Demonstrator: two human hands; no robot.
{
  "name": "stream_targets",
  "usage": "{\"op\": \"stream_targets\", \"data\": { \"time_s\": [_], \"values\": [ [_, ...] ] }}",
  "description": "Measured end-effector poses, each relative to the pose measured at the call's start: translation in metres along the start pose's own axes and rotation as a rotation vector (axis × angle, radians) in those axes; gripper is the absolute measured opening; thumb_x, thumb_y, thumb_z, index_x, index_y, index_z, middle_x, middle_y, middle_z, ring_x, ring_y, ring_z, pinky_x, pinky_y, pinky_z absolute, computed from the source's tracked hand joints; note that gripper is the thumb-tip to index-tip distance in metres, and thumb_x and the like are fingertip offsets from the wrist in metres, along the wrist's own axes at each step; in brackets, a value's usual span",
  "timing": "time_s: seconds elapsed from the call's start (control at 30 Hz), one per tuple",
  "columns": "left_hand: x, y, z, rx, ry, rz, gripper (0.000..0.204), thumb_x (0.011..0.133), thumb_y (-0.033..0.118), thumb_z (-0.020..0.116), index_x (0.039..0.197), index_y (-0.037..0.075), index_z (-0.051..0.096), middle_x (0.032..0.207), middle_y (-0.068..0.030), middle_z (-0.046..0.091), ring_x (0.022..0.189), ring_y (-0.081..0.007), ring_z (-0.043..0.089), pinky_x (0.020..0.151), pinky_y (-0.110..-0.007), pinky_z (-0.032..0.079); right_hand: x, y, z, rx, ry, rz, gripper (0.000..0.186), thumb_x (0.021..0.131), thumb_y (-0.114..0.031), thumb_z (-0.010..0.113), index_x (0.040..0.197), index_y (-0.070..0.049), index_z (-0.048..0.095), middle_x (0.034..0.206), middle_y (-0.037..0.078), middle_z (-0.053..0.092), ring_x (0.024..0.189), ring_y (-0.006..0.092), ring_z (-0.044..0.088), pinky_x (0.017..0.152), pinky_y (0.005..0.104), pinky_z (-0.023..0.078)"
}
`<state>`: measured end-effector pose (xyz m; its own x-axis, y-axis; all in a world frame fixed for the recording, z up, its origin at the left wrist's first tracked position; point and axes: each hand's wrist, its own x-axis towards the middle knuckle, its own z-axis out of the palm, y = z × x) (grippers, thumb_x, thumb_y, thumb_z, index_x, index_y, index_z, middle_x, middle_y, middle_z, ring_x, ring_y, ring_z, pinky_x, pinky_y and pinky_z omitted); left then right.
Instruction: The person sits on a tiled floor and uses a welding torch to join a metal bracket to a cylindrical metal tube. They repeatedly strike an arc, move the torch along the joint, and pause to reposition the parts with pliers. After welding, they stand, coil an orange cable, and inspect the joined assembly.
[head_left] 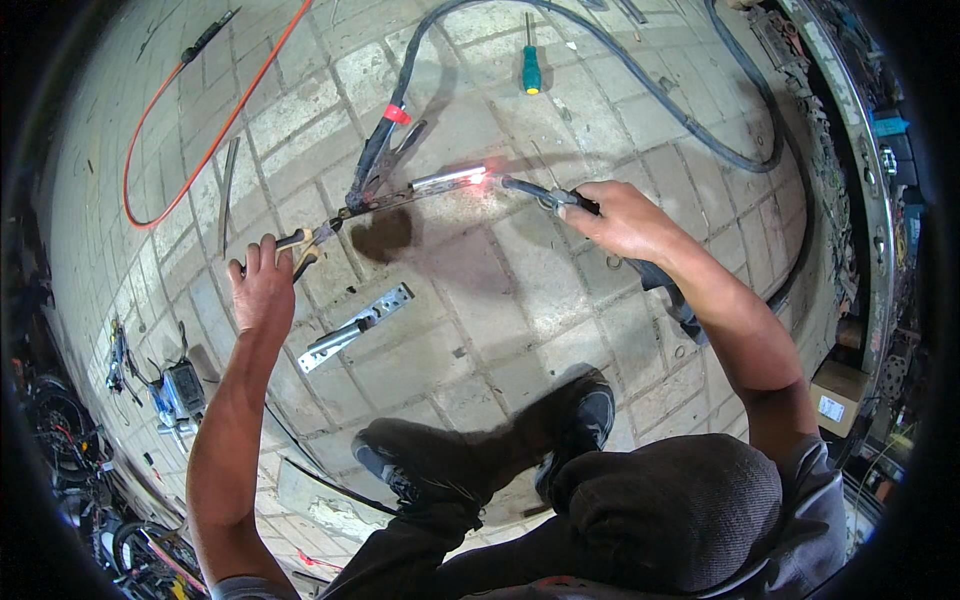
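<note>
Beyond the shoes [597,410], metal bar [442,184] pointing right, slightly away, left fingers [267,254] gripping pliers [321,236], right fingers [602,192] gripping handle [583,203]

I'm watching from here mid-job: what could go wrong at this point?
Burns: the bare right hand grips a dark tool whose tip is near the glowing spot on the silver tube.
Slipping: the left hand holds pliers at one end of the work, which might shift if they lose grip.
Tripping: a black cable lies close to the left shoe.
</note>
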<state>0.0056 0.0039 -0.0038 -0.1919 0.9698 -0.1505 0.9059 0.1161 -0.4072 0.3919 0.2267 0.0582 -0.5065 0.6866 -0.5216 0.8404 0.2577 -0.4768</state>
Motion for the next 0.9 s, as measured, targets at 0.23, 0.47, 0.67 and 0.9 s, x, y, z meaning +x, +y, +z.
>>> {"op": "stream_targets", "data": {
  "time_s": [0.23, 0.47, 0.67, 0.9],
  "values": [
    [-0.004, -0.006, 0.015, -0.072, 0.01, -0.07, 0.038, 0.085, 0.017, 0.06, 0.122, 0.012, 0.056, 0.131, -0.0095, 0.049, 0.112, -0.025, 0.05, 0.092, -0.051, 0.042, 0.002, -0.008, 0.0, -0.02, -0.026, 0.063, 0.039, 0.087, -0.035, 0.055, 0.098, 0.001, 0.067, 0.073, 0.016, 0.066, 0.065, 0.0271, 0.065, 0.066, 0.0409, 0.05],
    [-0.001, -0.003, 0.016, 0.037, 0.051, -0.066, 0.032, 0.085, 0.017, 0.061, 0.117, 0.013, 0.058, 0.13, -0.0075, 0.049, 0.111, -0.0239, 0.05, 0.091, -0.051, 0.043, 0.005, 0.003, 0.005, 0.035, 0.04, -0.102, 0.035, 0.087, -0.032, 0.056, 0.092, 0.001, 0.066, 0.067, 0.014, 0.062, 0.06, 0.0241, 0.062, 0.06, 0.0385, 0.047],
    [-0.001, -0.001, 0.007, -0.015, 0.039, -0.046, 0.028, 0.087, 0.016, 0.059, 0.115, 0.013, 0.059, 0.125, -0.006, 0.049, 0.109, -0.0226, 0.049, 0.092, -0.048, 0.041, 0.006, 0.002, 0.003, 0.031, 0.012, -0.09, 0.034, 0.088, -0.031, 0.057, 0.09, 0.002, 0.064, 0.063, 0.011, 0.06, 0.053, 0.0203, 0.058, 0.054, 0.0374, 0.047],
    [-0.006, -0.011, 0.016, 0.082, 0.059, -0.004, 0.021, 0.089, 0.016, 0.056, 0.109, 0.01, 0.06, 0.125, -0.0059, 0.047, 0.112, -0.0226, 0.048, 0.092, -0.046, 0.04, -0.002, 0.01, -0.001, 0.245, -0.092, 0.032, 0.031, 0.094, -0.03, 0.06, 0.087, 0.0, 0.06, 0.059, 0.001, 0.049, 0.047, 0.0107, 0.052, 0.045, 0.0298, 0.045]
  ]
}}
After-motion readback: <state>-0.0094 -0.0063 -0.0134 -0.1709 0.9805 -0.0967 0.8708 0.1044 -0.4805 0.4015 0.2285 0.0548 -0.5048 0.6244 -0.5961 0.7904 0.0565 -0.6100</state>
